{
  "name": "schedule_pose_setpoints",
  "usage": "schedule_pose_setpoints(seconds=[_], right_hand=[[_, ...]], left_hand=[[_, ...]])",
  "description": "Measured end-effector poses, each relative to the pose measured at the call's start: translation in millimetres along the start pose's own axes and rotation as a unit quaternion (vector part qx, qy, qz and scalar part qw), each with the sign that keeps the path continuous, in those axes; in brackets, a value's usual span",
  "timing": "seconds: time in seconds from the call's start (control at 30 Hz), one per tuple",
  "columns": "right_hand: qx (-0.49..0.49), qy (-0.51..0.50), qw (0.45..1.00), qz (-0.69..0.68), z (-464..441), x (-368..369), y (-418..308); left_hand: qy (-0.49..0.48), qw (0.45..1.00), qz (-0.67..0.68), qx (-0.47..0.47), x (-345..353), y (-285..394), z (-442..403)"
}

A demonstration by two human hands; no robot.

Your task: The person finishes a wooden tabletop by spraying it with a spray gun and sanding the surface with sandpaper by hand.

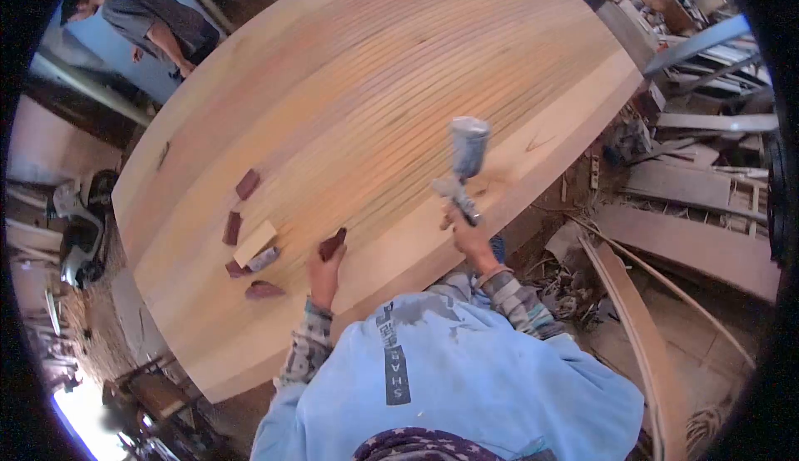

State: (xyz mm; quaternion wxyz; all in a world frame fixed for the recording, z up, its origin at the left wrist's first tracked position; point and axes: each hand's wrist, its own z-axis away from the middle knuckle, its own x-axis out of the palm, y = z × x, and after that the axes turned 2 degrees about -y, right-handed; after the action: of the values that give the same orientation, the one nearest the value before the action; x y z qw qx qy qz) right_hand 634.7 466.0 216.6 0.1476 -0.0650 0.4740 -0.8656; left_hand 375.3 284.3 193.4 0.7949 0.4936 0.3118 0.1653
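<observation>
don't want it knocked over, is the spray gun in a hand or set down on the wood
In hand: the spray gun is off the wood, with the fingers of the right hand around its handle.

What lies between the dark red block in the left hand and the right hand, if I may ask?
In the head view, the stretch between the block and the right hand is bare wooden panel.

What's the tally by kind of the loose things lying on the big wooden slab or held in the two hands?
Dark red pieces: 5 (4 on the slab, 1 in the left hand)
Pale wood block: 1
Small greyish cylinder: 1
Spray gun: 1, in the right hand
Total: 8
</observation>
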Motion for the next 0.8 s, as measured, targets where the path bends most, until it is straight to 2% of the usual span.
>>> schedule_pose_setpoints(seconds=[0.03, 0.1, 0.17, 0.23, 0.27, 0.33, 0.37, 0.4, 0.47, 0.5, 0.57, 0.6, 0.63, 0.73, 0.8], right_hand=[[0.006, -0.012, 1.0, 0.005, 3, 10, 2], [-0.041, -0.136, 0.99, 0.011, -4, 25, -3], [-0.061, -0.185, 0.981, 0.011, -14, 28, -27], [-0.078, -0.234, 0.969, -0.008, -37, 25, -43], [-0.076, -0.241, 0.968, -0.004, -51, 16, -57], [0.011, -0.228, 0.974, 0.005, -74, -3, -90], [0.043, -0.228, 0.973, 0.01, -87, -13, -102], [0.02, -0.211, 0.977, 0.008, -104, -31, -107], [-0.015, -0.175, 0.984, 0.016, -132, -67, -116], [0.002, -0.155, 0.988, 0.029, -143, -90, -120], [0.072, -0.107, 0.991, 0.047, -158, -134, -126], [0.085, -0.113, 0.989, 0.048, -163, -149, -127], [0.083, -0.077, 0.993, 0.021, -168, -160, -130], [0.089, -0.017, 0.995, -0.032, -176, -161, -129], [0.089, -0.003, 0.994, -0.062, -179, -152, -130]], left_hand=[[-0.019, 0.999, -0.033, 0.012, 2, 8, -8], [-0.007, 0.999, -0.034, 0.032, 12, 31, -21], [0.0, 0.998, -0.035, 0.053, 25, 43, -49], [0.068, 0.966, -0.136, 0.207, 39, 36, -90], [0.074, 0.967, -0.135, 0.202, 44, 36, -114], [0.137, 0.915, -0.246, 0.288, 56, 40, -160], [0.151, 0.903, -0.268, 0.3, 64, 54, -178], [0.163, 0.888, -0.293, 0.315, 68, 71, -202], [0.161, 0.859, -0.368, 0.318, 75, 48, -273], [0.159, 0.845, -0.385, 0.336, 87, 56, -295], [0.161, 0.832, -0.384, 0.366, 124, 66, -323], [0.166, 0.832, -0.366, 0.383, 146, 67, -334], [0.142, 0.838, -0.358, 0.387, 172, 84, -342], [0.093, 0.837, -0.38, 0.382, 261, 90, -387], [0.105, 0.8, -0.396, 0.438, 305, 105, -408]])
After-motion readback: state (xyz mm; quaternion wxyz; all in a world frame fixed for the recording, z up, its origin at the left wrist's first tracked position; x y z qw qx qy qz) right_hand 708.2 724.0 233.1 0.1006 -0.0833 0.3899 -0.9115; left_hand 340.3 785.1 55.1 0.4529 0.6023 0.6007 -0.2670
